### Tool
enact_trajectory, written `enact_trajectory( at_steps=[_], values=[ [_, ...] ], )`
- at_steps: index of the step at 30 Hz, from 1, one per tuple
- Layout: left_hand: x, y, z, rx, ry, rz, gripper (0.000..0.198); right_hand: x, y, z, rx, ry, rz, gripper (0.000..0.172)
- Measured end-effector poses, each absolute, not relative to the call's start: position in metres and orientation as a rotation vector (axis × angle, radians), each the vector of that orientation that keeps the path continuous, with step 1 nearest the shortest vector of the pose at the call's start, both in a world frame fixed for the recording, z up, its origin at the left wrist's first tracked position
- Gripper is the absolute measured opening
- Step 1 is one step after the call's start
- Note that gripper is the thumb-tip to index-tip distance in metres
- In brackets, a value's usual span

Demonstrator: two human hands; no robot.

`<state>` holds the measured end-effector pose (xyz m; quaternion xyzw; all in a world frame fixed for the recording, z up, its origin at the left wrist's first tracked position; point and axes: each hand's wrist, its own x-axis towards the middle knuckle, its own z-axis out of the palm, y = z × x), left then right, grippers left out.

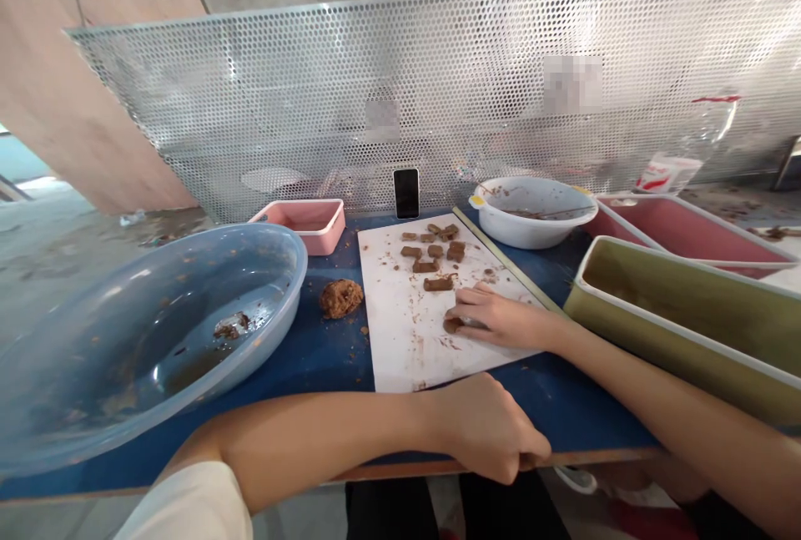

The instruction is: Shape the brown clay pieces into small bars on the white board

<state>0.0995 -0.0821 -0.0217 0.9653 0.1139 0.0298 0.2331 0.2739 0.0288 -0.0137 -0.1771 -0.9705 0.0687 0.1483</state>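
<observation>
On a white board (400,315) lie several small brown clay-like pieces (426,267) in rough rows. My right hand (485,317) rests on the board's right part, its fingers curled round a brown lump (451,323) that is partly hidden. Near the table's front edge, my left hand (491,430) is closed, knuckles up; whatever is inside it, if anything, is hidden. A larger crumbly brown lump (341,299) sits on the blue table just left of the board.
A big blue basin (275,331) stands at left, with a small pink box (335,235) behind it. A phone (406,193) leans upright at the mesh screen. A white bowl (531,227), pink tray (719,260) and green planter (676,315) stand at right. A stick (510,263) lies along the board.
</observation>
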Motion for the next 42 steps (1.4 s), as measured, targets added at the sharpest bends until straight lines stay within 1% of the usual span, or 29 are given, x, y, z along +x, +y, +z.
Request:
enact_trajectory(
  at_steps=[4,12,16,22,29,36,42],
  values=[
    [0.099,-0.082,-0.020,2.638,0.306,0.078,0.013,0.275,0.030,-0.017,-0.561,-2.781,0.141,0.028],
    [0.099,-0.083,-0.022,2.657,0.305,0.075,0.014,0.274,0.029,-0.023,-0.573,-2.727,0.022,0.027],
    [0.101,-0.083,-0.027,2.669,0.306,0.100,0.011,0.269,0.026,-0.023,-0.596,-2.723,-0.011,0.025],
    [0.102,-0.082,-0.026,2.692,0.263,0.076,0.010,0.254,0.018,-0.026,-0.724,-2.635,-0.038,0.031],
    [0.103,-0.083,-0.023,2.712,0.273,0.043,0.009,0.256,0.018,-0.027,-0.755,-2.634,0.222,0.018],
    [0.104,-0.082,-0.022,2.717,0.292,0.019,0.008,0.249,0.015,-0.028,-0.842,-2.581,0.339,0.018],
    [0.104,-0.082,-0.021,2.714,0.292,0.018,0.009,0.238,0.014,-0.032,-0.912,-2.541,0.363,0.019]
  ],
)
